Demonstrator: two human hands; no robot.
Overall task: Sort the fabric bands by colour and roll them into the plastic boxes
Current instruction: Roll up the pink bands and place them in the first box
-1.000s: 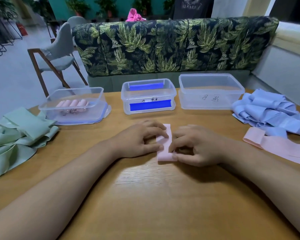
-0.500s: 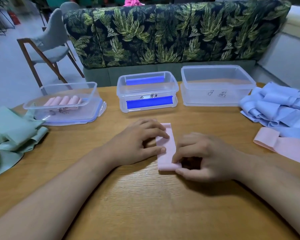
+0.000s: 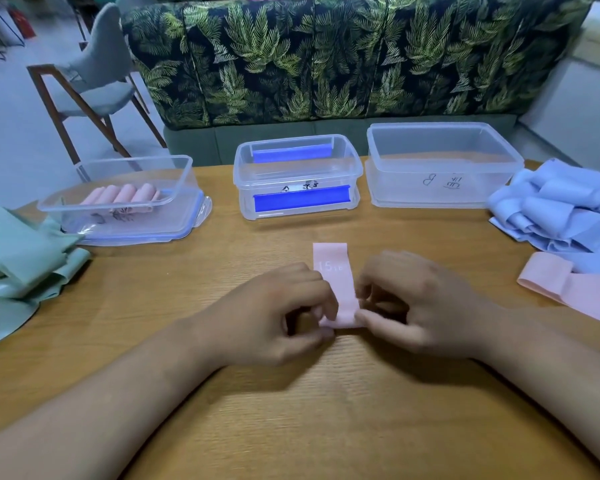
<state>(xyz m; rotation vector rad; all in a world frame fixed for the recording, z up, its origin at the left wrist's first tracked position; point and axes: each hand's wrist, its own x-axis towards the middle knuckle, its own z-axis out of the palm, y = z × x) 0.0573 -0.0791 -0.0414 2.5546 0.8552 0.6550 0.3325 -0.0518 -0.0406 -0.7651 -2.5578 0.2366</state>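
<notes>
A pink fabric band (image 3: 335, 278) lies flat on the wooden table (image 3: 326, 410), pointing away from me. My left hand (image 3: 274, 313) and my right hand (image 3: 416, 303) pinch its near end from either side, where the fabric curls up. Three clear plastic boxes stand at the back: the left box (image 3: 118, 199) holds several pink rolls, the middle box (image 3: 297, 174) has blue clips, the right box (image 3: 440, 164) shows nothing inside. Green bands (image 3: 21, 258) are heaped at the left, blue bands (image 3: 561, 206) at the right, with another pink band (image 3: 575, 289) beside them.
A leaf-patterned sofa back (image 3: 343, 57) runs behind the table's far edge. A grey wooden-legged chair (image 3: 90, 84) stands at the back left. The left box sits on its blue-rimmed lid (image 3: 187, 230).
Both hands have slid toward me along the pink band to its near end, uncovering its far half. The view has tilted down and closer.
</notes>
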